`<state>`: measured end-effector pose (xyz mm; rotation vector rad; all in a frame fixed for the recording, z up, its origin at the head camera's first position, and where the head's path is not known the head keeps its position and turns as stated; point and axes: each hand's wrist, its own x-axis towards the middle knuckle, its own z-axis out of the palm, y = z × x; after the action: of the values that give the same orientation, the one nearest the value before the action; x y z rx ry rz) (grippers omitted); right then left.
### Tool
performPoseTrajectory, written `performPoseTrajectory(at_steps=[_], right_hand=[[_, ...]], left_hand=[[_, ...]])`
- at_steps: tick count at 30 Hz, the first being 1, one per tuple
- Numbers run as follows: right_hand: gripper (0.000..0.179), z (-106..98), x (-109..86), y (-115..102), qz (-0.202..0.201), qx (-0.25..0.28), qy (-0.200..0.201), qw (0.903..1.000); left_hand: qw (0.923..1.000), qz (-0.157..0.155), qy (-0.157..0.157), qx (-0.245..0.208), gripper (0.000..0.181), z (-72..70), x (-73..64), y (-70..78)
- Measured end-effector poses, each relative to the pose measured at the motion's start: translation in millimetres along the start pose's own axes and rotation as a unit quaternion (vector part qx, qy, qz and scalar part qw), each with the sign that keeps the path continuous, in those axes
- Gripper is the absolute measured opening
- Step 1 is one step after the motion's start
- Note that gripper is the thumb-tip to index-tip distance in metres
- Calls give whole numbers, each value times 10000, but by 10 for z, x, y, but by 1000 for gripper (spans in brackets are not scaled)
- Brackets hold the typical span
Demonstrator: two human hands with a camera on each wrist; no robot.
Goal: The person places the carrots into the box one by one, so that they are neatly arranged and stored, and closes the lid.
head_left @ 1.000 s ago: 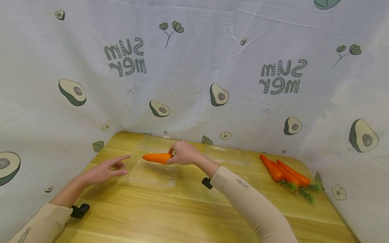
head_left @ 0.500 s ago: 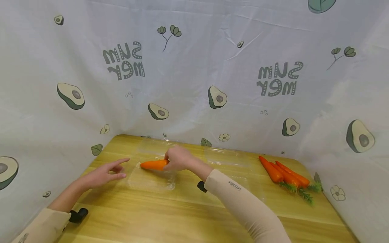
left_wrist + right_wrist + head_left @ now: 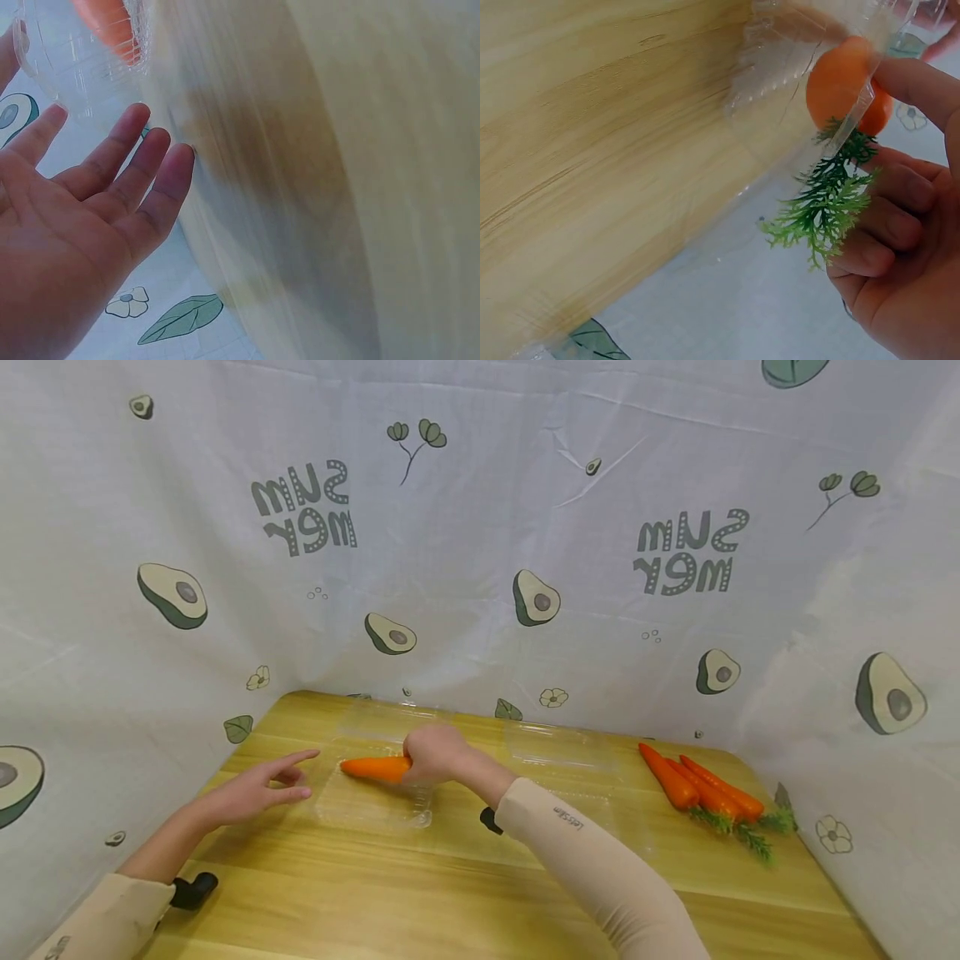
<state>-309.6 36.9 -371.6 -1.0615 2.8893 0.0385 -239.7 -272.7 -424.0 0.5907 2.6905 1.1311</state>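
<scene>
An orange carrot (image 3: 375,768) with green leafy tops (image 3: 825,199) lies across the clear plastic clamshell box (image 3: 367,814) at the back left. My right hand (image 3: 437,753) holds its thick end between thumb and fingers. In the right wrist view the box's clear wall passes in front of the carrot, close by that hand (image 3: 911,225). On the box's left side, my left hand (image 3: 258,789) hovers with fingers spread and nothing in them. The left wrist view shows that open palm (image 3: 90,202) below the carrot's tip (image 3: 112,30), which sits behind the clear plastic.
Several more carrots (image 3: 705,789) lie together at the right of the wooden table (image 3: 420,893). A second clear plastic box (image 3: 570,756) stands at the back, partly behind the right forearm. A white printed curtain (image 3: 465,527) closes off the back and sides.
My right hand has lowered the carrot and shifted it slightly left, into the clear box's outline. My left hand has stayed nearly still.
</scene>
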Motion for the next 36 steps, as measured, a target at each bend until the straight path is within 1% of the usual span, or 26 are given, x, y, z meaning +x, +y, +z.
performPoseTrajectory(at_steps=[3, 9, 14, 17, 20, 27, 31, 36], right_hand=[[34, 20, 18, -22, -30, -121, -56, 9999], [26, 59, 43, -64, 17, -389, -184, 9991], [27, 82, 61, -99, 87, -593, -197, 9980], [28, 94, 66, -113, 147, -622, -216, 9977], [30, 98, 69, -127, 182, -572, -209, 9980], [49, 114, 88, -149, 192, -415, -238, 9987], [51, 113, 90, -157, 216, -410, -211, 9987], [50, 102, 104, -165, 243, -598, -134, 9978]], left_hand=[[10000, -11, -17, -36, 70, -4, -2, -1], [10000, -33, -20, -47, 69, -2, -6, -2], [10000, -36, 4, -23, 68, 1, -12, -5], [10000, -16, -1, -20, 67, 1, -9, -5], [10000, -10, -6, -25, 67, 0, -7, -2], [10000, -18, -20, -33, 68, -2, -15, 18], [10000, -4, -14, -7, 68, -3, -16, 30], [10000, 15, 0, 18, 68, -5, -13, 31]])
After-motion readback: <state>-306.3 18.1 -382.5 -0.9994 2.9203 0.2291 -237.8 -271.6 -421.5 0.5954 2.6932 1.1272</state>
